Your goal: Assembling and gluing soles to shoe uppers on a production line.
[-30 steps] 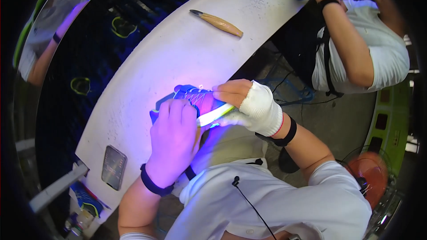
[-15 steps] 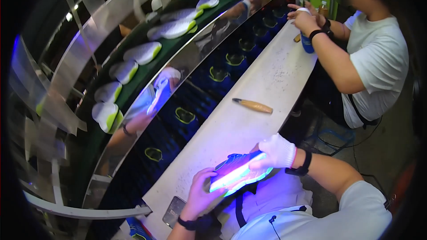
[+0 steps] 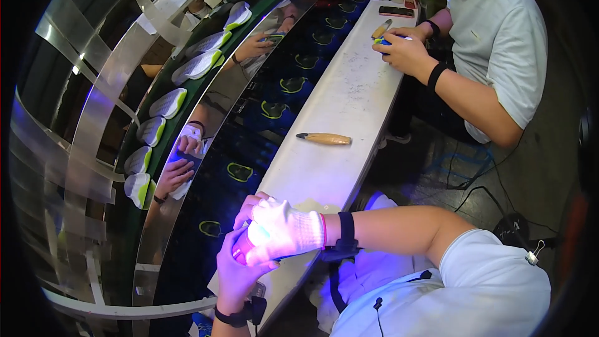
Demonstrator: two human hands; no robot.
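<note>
A sneaker [image 3: 244, 251], glowing purple and white under bright light, is held between my two hands above the near end of the bench. My bare left hand [image 3: 236, 269] grips it from below and the side, thumb toward me. A white knitted glove covers much of my right hand [image 3: 284, 231], which is closed over the top of the shoe, its bare fingertips at the far side. The hands hide most of the shoe. Farther up the bench lies a wooden-handled tool [image 3: 326, 139] with a dark tip.
A long pale bench [image 3: 340, 93] runs away from me. Left of it, a dark belt carries lime-edged shoe parts [image 3: 240, 171]; beyond a shiny metal rail, soles [image 3: 167, 103] line a green belt. At right, a co-worker's hands [image 3: 402, 50] hold a small blue item near a phone [image 3: 397, 11].
My hands have moved left with the shoe and turned it, so its lit side wall no longer shows. My right hand now covers it. The view has shifted; the co-worker's hands are lower.
</note>
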